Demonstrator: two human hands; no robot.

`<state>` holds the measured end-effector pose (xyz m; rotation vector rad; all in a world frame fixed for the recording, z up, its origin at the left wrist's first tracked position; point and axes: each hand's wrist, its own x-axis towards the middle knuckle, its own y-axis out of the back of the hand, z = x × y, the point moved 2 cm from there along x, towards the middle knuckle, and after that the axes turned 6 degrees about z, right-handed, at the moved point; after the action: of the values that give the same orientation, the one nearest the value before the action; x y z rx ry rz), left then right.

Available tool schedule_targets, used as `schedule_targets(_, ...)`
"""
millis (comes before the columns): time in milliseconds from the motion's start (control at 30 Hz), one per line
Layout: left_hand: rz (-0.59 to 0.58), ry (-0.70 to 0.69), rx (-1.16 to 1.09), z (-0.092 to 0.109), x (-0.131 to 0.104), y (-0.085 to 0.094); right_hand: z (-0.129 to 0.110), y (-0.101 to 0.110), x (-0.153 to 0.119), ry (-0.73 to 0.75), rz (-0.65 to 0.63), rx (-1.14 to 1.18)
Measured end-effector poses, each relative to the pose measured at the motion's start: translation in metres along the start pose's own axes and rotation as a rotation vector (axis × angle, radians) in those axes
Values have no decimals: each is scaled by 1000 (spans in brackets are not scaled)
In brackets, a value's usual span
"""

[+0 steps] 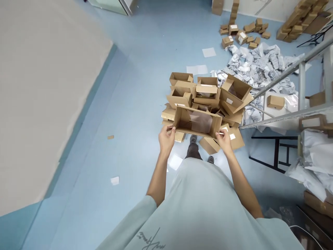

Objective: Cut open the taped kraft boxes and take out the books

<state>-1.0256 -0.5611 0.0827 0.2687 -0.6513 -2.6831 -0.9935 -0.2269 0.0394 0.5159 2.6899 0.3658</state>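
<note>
Between my two hands is an open cardboard box [183, 119], long and shallow, its inside facing up toward me. My left hand [167, 139] pinches its left end near the lower corner. At the right end, my right hand [224, 140] grips the other lower corner. Inside the box lies a brownish, see-through patch that I cannot make out clearly. Just beyond and below it is a pile of open cardboard boxes, among them a box with a white label [234, 92] at the right and a smaller box [179, 97] at the left.
Crumpled white and grey packaging [260, 66] covers the floor at the right. Small cartons [241, 36] stand behind it. A metal frame [301, 83] and a black stand [277, 152] are on my right. Paper sheets [197, 69] and scraps lie on the blue floor [125, 104].
</note>
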Motion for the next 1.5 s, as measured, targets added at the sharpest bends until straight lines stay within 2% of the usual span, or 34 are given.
schedule_targets(133,25,65,99,-23,92,31,-22,-91,23,-145,-105,41)
schedule_targets(233,37,151,175,-45,157,52,-36,-164,48,-253,-134,60)
schedule_targets(333,42,200,240,-66,216,63,-44,-230,81,-318,-139,39)
schedule_targets(400,56,201,267,-77,249,66,-47,-264,102,-345,-137,30)
schedule_targets(467,60,210,261,-86,276,64,-49,-287,120,-357,-138,29)
schedule_targets(533,42,231,253,-91,294,58,-50,-297,132,-358,-146,29)
schedule_targets(633,-40,261,256,-96,304,40,-51,-291,134,-351,-174,38)
schedule_targets(700,-133,261,240,-96,295,21,-49,-275,126,-339,-190,57)
schedule_targets(767,-247,242,211,-92,274,-3,-45,-252,110,-328,-181,80)
schedule_targets(867,-446,178,160,-79,219,-44,-35,-209,76,-321,-119,121)
schedule_targets(1000,-751,48,101,-51,120,-87,-16,-145,15,-323,30,196)
schedule_targets(1133,-1038,-140,77,-23,22,-105,8,-82,-65,-302,224,301)
schedule_targets(1233,-1219,-300,78,-7,-48,-109,31,-39,-142,-269,407,387)
schedule_targets(1333,-1351,-453,60,2,-124,-111,62,-3,-233,-235,588,476)
schedule_targets(1433,-1501,-610,43,5,-219,-113,94,27,-336,-208,747,573)
schedule_targets(1500,-1659,-704,34,9,-296,-110,115,45,-410,-190,882,615)
